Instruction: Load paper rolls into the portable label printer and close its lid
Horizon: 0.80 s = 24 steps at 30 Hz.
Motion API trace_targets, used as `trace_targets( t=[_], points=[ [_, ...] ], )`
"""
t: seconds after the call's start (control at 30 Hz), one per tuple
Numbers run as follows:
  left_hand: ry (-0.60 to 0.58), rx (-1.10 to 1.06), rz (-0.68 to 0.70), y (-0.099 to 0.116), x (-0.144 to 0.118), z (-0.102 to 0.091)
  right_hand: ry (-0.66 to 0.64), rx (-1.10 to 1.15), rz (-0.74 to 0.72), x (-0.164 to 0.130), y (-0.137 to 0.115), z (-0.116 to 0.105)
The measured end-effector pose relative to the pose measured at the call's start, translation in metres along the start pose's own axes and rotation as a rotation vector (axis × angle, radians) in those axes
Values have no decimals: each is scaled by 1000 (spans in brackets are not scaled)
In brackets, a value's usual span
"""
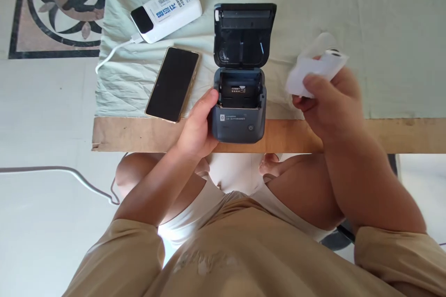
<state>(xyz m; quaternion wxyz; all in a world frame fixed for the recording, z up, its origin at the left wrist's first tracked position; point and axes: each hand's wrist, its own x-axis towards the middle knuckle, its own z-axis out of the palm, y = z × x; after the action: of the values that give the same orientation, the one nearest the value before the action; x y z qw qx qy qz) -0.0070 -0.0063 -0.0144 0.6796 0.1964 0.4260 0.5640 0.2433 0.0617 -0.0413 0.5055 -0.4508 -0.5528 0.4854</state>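
the small dark grey printer (239, 118) sits at the near edge of the table (139, 135), a boxy plastic body with rounded corners and a matte face carrying a small round button. its lid (244, 35) is swung up and back, showing a black hollow bay inside, smooth-walled and with no roll in it. the left hand (197, 125) braces the printer's left side, fingers curled onto the housing and the thumb resting at the rim of the open bay, so the hand is closed against the body of the printer.

the right hand (327, 102) is raised to the right of the printer and apart from it, thumb and fingers pinched together on a white paper roll (315, 65) (its outline is blurred, so the exact shape is hard to tell), with a loose end of paper hanging toward the left.

a pale green cloth (313, 4), wrinkled and soft, covers most of the table; a bare strip of brown board shows along the near edge, and the printer's front half rests on that strip. left of the printer lies a black glossy phone (173, 83), face up and slightly tilted, near the left hand but not touching it. beyond it a white power bank (167, 11) lies at an angle with a white cable (111, 53) running off the cloth's left edge. the cloth to the right of the printer lies open.
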Motion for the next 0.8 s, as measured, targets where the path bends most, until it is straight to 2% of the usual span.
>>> trace_targets(
  t=[0.07,0.13,0.2,0.4,0.47,0.53,0.6,0.63,0.7,0.8],
  points=[
    [5,8,-2,0,0,1,-1,-210,-123,-4,8,-2],
    [10,19,3,1,-1,2,-47,-464,-279,-9,8,-3],
    [25,22,0,1,-1,2,-91,-611,-378,-11,4,-4],
    [37,10,-1,0,-1,2,-170,-715,-292,-12,-4,-2],
    [26,8,-8,0,-1,2,-95,-708,-367,-14,-9,-4],
    [36,7,-6,0,-2,3,98,-696,-516,-11,-15,-12],
    [56,7,0,0,-3,5,289,-726,-598,-3,-17,-25],
    [65,7,3,0,-3,6,320,-774,-559,2,-15,-32],
    [81,3,3,0,-3,8,296,-867,-352,13,-8,-44],
    [82,7,-9,2,-3,9,178,-936,-150,22,4,-53]
  ],
)
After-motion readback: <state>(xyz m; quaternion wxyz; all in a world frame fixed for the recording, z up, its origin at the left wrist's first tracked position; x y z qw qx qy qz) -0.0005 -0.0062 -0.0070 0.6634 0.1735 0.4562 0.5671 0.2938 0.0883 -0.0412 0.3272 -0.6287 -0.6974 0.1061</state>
